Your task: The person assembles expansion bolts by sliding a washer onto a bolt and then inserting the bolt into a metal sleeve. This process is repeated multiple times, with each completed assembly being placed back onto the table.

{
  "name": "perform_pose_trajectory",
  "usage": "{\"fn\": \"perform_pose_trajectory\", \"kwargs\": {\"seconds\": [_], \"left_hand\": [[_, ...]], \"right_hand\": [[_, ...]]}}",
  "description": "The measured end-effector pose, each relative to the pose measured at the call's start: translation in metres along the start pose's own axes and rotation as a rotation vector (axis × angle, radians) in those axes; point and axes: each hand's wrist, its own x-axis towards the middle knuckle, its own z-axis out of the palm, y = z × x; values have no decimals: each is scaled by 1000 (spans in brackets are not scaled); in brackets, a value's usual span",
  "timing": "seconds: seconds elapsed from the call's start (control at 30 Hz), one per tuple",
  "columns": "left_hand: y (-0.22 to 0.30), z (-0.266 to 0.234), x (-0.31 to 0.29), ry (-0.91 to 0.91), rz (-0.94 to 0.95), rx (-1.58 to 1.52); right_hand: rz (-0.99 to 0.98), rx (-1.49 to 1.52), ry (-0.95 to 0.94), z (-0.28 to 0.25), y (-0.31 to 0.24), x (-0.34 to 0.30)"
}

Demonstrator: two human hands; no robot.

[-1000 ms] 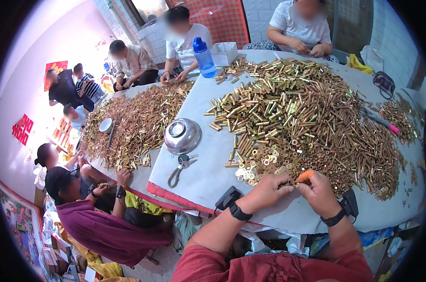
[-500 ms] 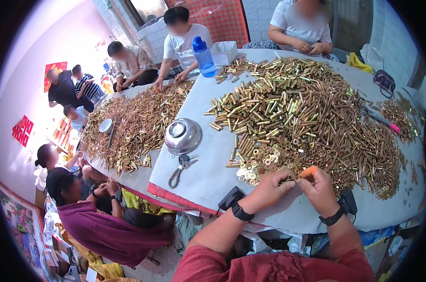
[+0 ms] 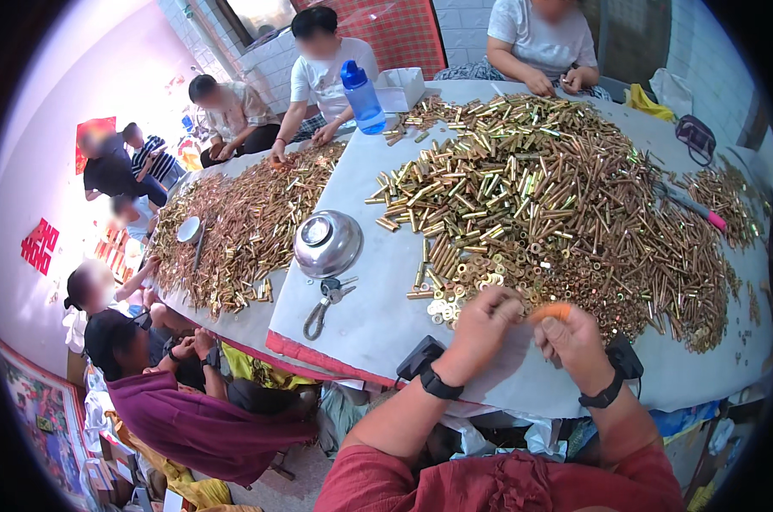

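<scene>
Over the near edge of a heap of gold-coloured metal parts, my left hand is closed, its thumb and fingertips pressed together. Close beside it, my right hand is curled, with an orange cover on its index finger, which reaches toward the left fingertips. Whatever either hand pinches is too small or hidden to make out. Flat washers lie just left of my left hand. Small nuts are heaped beyond my right hand, and metal sleeves and long bolt-like rods pile up farther away.
An upturned steel bowl and keys lie left of the heap. Behind stand a blue bottle and a white box. A pink-ended tool rests at right. Several people sit around a second heap at left.
My hands have moved slightly apart. The right hand has turned, its orange-covered index finger now reaching left, while the left fingers have curled in more. The view has shifted a little.
</scene>
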Motion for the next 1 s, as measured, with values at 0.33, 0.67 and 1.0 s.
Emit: {"fn": "perform_pose_trajectory", "kwargs": {"seconds": [0.33,0.67,1.0], "left_hand": [[27,-20,22,209,-211,-166],[17,-14,8,5,-123,-62],[17,-10,1,-337,-139,49]], "right_hand": [[-137,45,-395,18,2,-8],[-268,-278,-139,10,0,-5],[-531,-463,78,-23,10,20]]}}
